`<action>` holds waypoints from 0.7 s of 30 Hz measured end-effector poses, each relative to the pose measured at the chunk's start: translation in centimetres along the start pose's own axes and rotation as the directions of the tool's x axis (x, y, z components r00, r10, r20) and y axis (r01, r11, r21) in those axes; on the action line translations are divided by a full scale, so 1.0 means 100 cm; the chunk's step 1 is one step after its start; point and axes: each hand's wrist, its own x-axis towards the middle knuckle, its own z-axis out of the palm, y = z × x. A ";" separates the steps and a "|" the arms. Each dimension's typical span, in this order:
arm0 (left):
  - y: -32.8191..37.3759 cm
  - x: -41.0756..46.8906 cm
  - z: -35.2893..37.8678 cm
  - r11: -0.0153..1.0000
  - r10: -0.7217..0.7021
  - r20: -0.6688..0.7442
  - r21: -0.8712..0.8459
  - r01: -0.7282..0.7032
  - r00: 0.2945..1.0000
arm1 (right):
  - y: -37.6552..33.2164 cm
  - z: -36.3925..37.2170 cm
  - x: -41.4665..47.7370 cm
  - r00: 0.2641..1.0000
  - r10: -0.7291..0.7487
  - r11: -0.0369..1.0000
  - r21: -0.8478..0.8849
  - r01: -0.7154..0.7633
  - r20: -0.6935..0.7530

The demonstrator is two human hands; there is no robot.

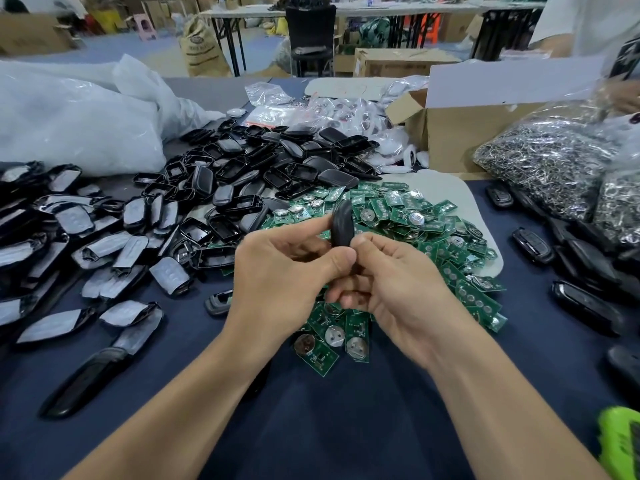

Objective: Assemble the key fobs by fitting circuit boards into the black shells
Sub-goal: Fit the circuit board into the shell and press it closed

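Holding one black shell (342,223) edge-on and roughly upright, raised above the near side of the circuit boards (415,216). Pinched from the left by the left hand (277,271), thumb and forefinger closed on its side. Gripped from the right by the right hand (408,292), thumb pressed against the lower part, other fingers curled underneath. Impossible to tell if fitted with a board yet (inner face turned away from the camera).

Below and beyond the hands, spread over a pale mat (450,188) on the dark blue table (311,410): green boards in a loose pile, many with round silver coin cells showing. Just behind and to the left, touching that pile: a heap of empty shells (277,161), some hollow side up, some back side up.

Along the left edge, scattered in a wide band: wrapped parts (69,237), black with grey film on top. Behind those, a bulging white plastic bag (69,123).

On the right, lying near the table's edge: dark finished fobs (533,245). Further back, clear bags of metal rings (547,161) beside an open cardboard box (467,133). At the bottom right corner, partly cut off: a bright green object (620,441), not identifiable. At the top right, partly in view: another person (588,22) in a light shirt.
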 end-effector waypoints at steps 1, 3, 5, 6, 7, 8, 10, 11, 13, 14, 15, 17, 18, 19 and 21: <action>0.000 0.001 0.000 1.000 0.006 -0.002 0.004 -0.006 1.000 | 0.001 0.001 0.000 1.000 -0.010 1.000 -0.007 0.010 0.005; 0.000 0.002 -0.001 1.000 0.023 0.010 -0.001 -0.023 1.000 | 0.001 0.000 0.000 0.998 -0.055 0.998 -0.018 0.055 0.009; -0.002 0.005 -0.003 0.999 0.031 0.033 -0.030 -0.030 0.999 | 0.001 -0.002 -0.001 0.993 -0.121 0.991 -0.057 0.121 -0.004; -0.002 0.006 -0.004 0.999 0.034 0.046 -0.044 -0.032 0.998 | 0.001 -0.004 0.000 0.986 -0.163 0.982 -0.105 0.160 -0.020; -0.003 0.006 -0.005 0.998 0.037 0.059 -0.054 -0.034 0.998 | 0.000 -0.006 0.000 0.979 -0.204 0.966 -0.168 0.196 -0.029; -0.003 0.007 -0.004 0.997 0.044 0.071 -0.060 -0.040 0.996 | 0.000 -0.009 0.000 0.969 -0.243 0.945 -0.232 0.230 -0.031; -0.004 0.006 -0.003 0.997 0.055 0.087 -0.056 -0.050 0.995 | -0.001 -0.013 -0.001 0.949 -0.314 0.886 -0.364 0.286 -0.018; -0.004 0.006 -0.003 0.997 0.060 0.088 -0.049 -0.056 0.994 | -0.002 -0.014 -0.001 0.939 -0.343 0.850 -0.428 0.306 -0.009; -0.004 0.006 -0.003 0.997 0.072 0.084 -0.046 -0.068 0.994 | -0.002 -0.015 -0.002 0.919 -0.394 0.777 -0.532 0.336 0.005; -0.005 0.006 -0.004 0.996 0.076 0.081 -0.055 -0.072 0.994 | -0.001 -0.015 -0.001 0.908 -0.419 0.752 -0.559 0.349 0.004; -0.005 0.006 -0.004 0.995 0.078 0.081 -0.066 -0.072 0.994 | -0.001 -0.016 -0.001 0.896 -0.445 0.733 -0.574 0.366 0.003; -0.004 0.005 -0.003 0.995 0.076 0.087 -0.069 -0.070 0.993 | 0.000 -0.016 -0.001 0.877 -0.480 0.703 -0.597 0.387 0.003; -0.003 0.005 -0.003 0.996 0.070 0.088 -0.054 -0.065 0.994 | -0.001 -0.017 -0.001 0.876 -0.482 0.678 -0.629 0.380 0.010; -0.003 0.004 -0.002 0.998 0.055 0.079 -0.021 -0.054 0.995 | -0.003 -0.018 -0.001 0.879 -0.477 0.663 -0.651 0.370 0.013; -0.004 0.002 -0.002 0.995 0.015 0.042 0.095 -0.019 0.999 | -0.011 -0.026 0.000 0.862 -0.491 0.784 -0.494 0.375 -0.125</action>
